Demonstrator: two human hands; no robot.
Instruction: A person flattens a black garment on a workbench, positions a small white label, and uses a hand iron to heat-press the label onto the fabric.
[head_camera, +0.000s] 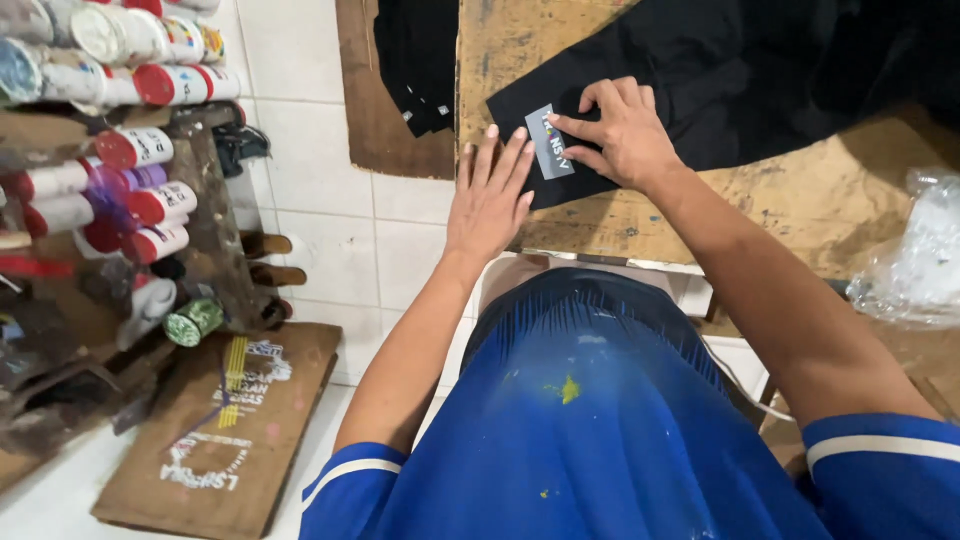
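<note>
A black garment (700, 80) lies spread on a worn yellow-brown table (830, 190). A small grey printed label (548, 142) sits on the garment's near corner. My right hand (622, 132) rests on the garment with its fingertips pressing the label's right edge. My left hand (490, 195) lies flat, fingers apart and straight, on the table just left of the label, touching the garment's edge. It holds nothing.
A rack of spray cans (120, 130) with red and white caps stands at the left. A stack of black cloth (420, 60) lies on a board beyond the table. Crumpled clear plastic (915, 250) sits at the right. A printed brown board (230, 420) lies on the tiled floor.
</note>
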